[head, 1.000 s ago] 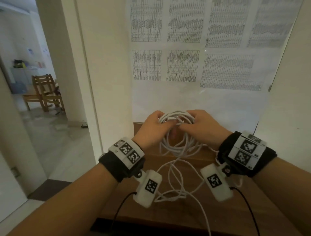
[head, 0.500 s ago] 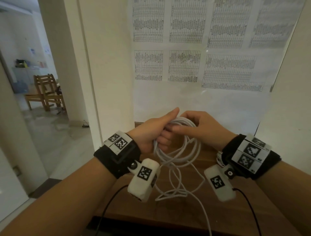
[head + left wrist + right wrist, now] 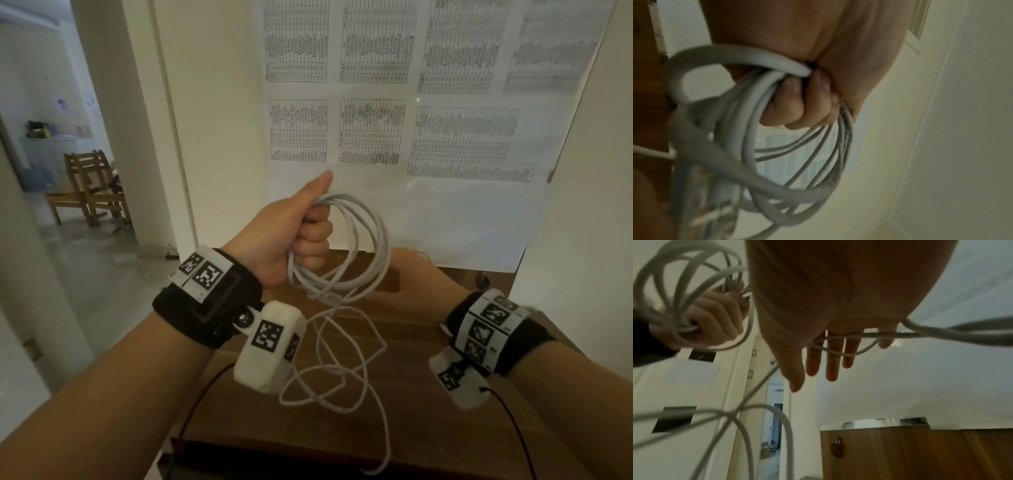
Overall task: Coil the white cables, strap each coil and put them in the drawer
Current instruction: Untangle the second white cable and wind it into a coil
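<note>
hanging in several loops, the thin white round cable [image 3: 346, 246] is gathered in the clenched left hand [image 3: 294, 240], raised above the brown wooden tabletop [image 3: 428, 428], likely so finished turns stay together. the right hand [image 3: 416, 279], fingers [image 3: 832, 363] spread and released, sits below the coil with loose strands across it, seemingly ready to feed slack.

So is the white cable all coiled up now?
Not all. The left hand grips a coil, but loose cable hangs below onto the table.
</note>
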Available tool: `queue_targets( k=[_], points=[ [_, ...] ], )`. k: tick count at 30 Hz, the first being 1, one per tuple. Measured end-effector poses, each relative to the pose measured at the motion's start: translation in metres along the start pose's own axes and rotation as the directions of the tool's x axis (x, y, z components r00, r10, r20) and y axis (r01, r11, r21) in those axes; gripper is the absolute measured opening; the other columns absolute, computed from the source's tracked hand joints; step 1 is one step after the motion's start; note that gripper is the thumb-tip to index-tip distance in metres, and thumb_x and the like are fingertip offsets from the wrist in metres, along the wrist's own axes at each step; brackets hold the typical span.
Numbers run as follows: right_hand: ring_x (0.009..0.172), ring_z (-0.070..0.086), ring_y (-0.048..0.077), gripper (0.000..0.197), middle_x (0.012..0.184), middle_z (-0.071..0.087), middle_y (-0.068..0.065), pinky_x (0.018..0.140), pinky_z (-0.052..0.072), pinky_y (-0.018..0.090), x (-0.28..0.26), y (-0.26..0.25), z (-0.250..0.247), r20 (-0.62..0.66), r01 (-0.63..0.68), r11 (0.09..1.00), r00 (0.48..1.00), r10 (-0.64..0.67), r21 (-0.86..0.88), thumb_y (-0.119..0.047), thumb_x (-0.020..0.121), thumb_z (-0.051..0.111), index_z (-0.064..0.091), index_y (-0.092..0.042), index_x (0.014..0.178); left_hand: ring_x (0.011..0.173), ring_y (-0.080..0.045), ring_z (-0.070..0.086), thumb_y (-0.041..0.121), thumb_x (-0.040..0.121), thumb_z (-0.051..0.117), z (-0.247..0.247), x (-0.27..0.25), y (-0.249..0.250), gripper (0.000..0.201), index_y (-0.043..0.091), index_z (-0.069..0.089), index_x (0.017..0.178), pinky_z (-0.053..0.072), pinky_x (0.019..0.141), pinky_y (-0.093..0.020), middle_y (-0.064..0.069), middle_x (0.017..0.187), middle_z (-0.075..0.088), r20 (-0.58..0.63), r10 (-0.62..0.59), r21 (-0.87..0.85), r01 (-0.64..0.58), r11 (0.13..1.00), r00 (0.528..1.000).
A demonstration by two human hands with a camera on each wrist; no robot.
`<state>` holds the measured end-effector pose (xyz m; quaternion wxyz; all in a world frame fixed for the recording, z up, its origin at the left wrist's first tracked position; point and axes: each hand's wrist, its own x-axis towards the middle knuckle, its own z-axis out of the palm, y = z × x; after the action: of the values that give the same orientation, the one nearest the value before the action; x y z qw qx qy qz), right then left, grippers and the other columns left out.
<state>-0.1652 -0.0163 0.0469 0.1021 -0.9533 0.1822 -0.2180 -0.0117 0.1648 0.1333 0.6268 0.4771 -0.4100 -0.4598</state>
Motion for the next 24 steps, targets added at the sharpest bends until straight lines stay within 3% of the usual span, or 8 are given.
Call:
queue_targets(
  k=[5,8,11,15,17,20,22,24],
  points=[
    [0.110,0.063,0.009,0.021,0.123,0.066,-0.010,0.097,0.053,0.030,-0.008,0.008,-0.007,-0.194,-0.054,0.963,0.975,0.108,0.265,-0.017,0.089,0.073,0.066,-0.028,0.104,0.041,-0.008,0.013,0.056,0.097,0.051,-0.019,0.004,-0.001,0.052,0.027,0.026,0.062,0.012,0.043,-0.022,0.008,0.051,0.016,-0.141,0.038,-0.131,-0.056,0.990,0.989],
    [0.115,0.066,0.010,0.020,0.122,0.070,-0.003,0.099,0.054,0.030,-0.010,0.001,-0.017,-0.359,0.046,0.817,0.911,0.202,0.575,0.000,0.086,0.073,0.070,-0.014,0.100,0.038,-0.007,0.016,0.056,0.096,0.053,-0.022,0.009,-0.010,0.053,0.026,0.029,0.059,0.013,0.042,-0.021,0.008,0.049,0.018,-0.178,0.004,-0.212,-0.042,0.976,0.984],
    [0.094,0.073,0.016,0.005,0.094,0.077,0.003,0.089,0.058,0.036,-0.013,-0.016,-0.026,-0.467,0.121,0.800,0.858,0.213,0.587,-0.008,0.086,0.075,0.072,-0.008,0.089,0.038,-0.007,0.016,0.055,0.096,0.054,-0.016,0.014,-0.015,0.053,0.026,0.031,0.057,0.013,0.042,-0.021,0.008,0.049,0.019,-0.193,-0.009,-0.244,-0.039,0.969,0.981],
    [0.072,0.068,0.009,0.015,0.076,0.073,-0.006,0.075,0.060,0.042,-0.015,-0.021,-0.016,-0.323,-0.043,0.955,0.936,0.141,0.293,-0.034,0.081,0.079,0.074,-0.020,0.078,0.039,-0.007,0.016,0.053,0.097,0.053,-0.002,0.017,-0.015,0.054,0.026,0.032,0.056,0.013,0.042,-0.021,0.008,0.049,0.018,-0.201,0.015,-0.258,-0.068,0.964,0.979],
    [0.077,0.072,0.008,0.012,0.081,0.076,-0.005,0.087,0.058,0.044,-0.017,-0.020,-0.011,-0.327,-0.021,0.921,0.932,0.159,0.389,-0.029,0.081,0.081,0.075,-0.018,0.078,0.041,-0.007,0.015,0.053,0.098,0.052,0.003,0.017,-0.014,0.055,0.026,0.034,0.054,0.012,0.044,-0.022,0.008,0.050,0.018,-0.229,0.036,-0.253,-0.095,0.963,0.973],
    [0.107,0.070,0.006,0.005,0.091,0.079,-0.003,0.114,0.042,0.035,-0.025,-0.021,-0.014,-0.383,0.093,0.804,0.907,0.174,0.587,-0.011,0.083,0.078,0.076,-0.007,0.082,0.044,-0.008,0.014,0.051,0.098,0.053,-0.001,0.019,-0.016,0.053,0.025,0.036,0.055,0.011,0.047,-0.023,0.007,0.053,0.018,-0.295,0.057,-0.271,-0.141,0.952,0.954],
    [0.111,0.070,0.011,0.007,0.093,0.079,0.003,0.106,0.049,0.034,-0.030,-0.022,-0.020,-0.377,0.125,0.712,0.903,0.207,0.691,-0.009,0.085,0.076,0.076,-0.002,0.085,0.044,-0.008,0.014,0.051,0.098,0.054,-0.007,0.021,-0.018,0.053,0.025,0.037,0.056,0.013,0.045,-0.022,0.007,0.054,0.018,-0.334,0.048,-0.285,-0.149,0.947,0.941],
    [0.097,0.075,0.021,0.007,0.089,0.079,0.004,0.089,0.058,0.037,-0.031,-0.022,-0.026,-0.401,0.113,0.739,0.888,0.224,0.664,-0.014,0.086,0.076,0.078,-0.007,0.085,0.044,-0.008,0.015,0.051,0.099,0.054,-0.012,0.023,-0.021,0.051,0.025,0.036,0.058,0.013,0.044,-0.022,0.007,0.054,0.018,-0.357,0.031,-0.274,-0.137,0.952,0.934]
  ],
)
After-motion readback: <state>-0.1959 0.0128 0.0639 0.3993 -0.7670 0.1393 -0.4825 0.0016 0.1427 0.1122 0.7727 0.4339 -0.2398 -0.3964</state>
